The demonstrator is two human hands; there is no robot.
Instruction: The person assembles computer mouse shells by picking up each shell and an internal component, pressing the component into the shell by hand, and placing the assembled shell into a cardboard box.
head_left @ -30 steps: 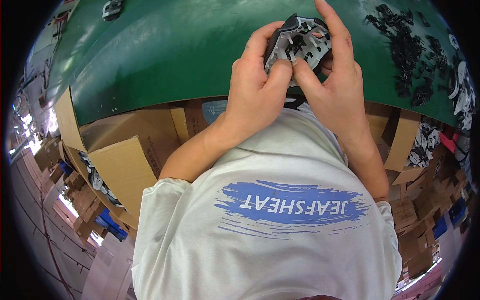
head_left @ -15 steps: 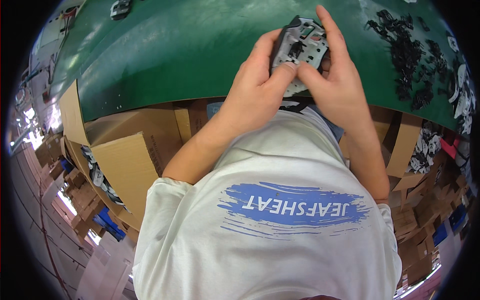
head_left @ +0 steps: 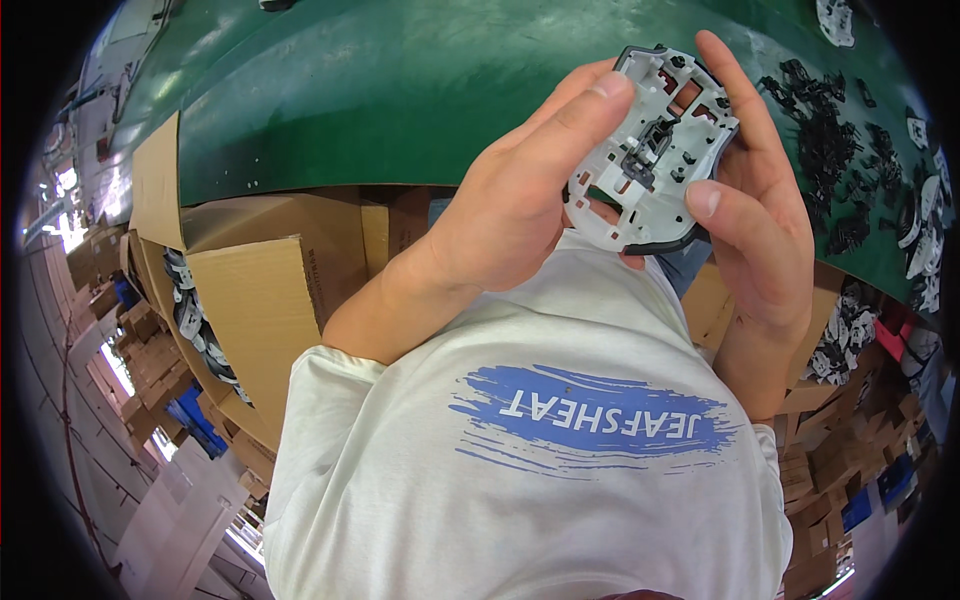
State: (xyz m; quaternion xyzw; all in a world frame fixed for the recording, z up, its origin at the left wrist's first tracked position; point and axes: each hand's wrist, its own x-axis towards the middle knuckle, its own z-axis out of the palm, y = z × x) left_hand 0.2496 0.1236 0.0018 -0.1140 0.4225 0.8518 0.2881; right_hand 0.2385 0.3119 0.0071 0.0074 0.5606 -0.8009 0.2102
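Note:
Between my two hands is a plastic housing shell [head_left: 610, 165], pale grey-white inside with a black rim and several cut-outs. Its open inner side faces up toward me. A small black plastic part [head_left: 645, 160] sits in its middle. My left hand [head_left: 515, 185] grips the left side, thumb on the upper left edge and fingers underneath. On the other side, my right hand [head_left: 765, 210] holds the right edge, its thumb near the lower right rim and its index finger stretched up along the side. The fingers beneath the shell are mostly hidden.
A green table [head_left: 350, 120] stretches ahead. Loose black plastic parts [head_left: 815, 140] lie on its right, with white and black pieces [head_left: 928, 225] beyond. An open cardboard box [head_left: 255, 290] stands at my left; another container of white parts [head_left: 845, 335] is at the right.
The shell has moved right and slightly nearer, and its inner side now faces me more fully. Both thumbs have moved from the middle black part out to the shell's edges.

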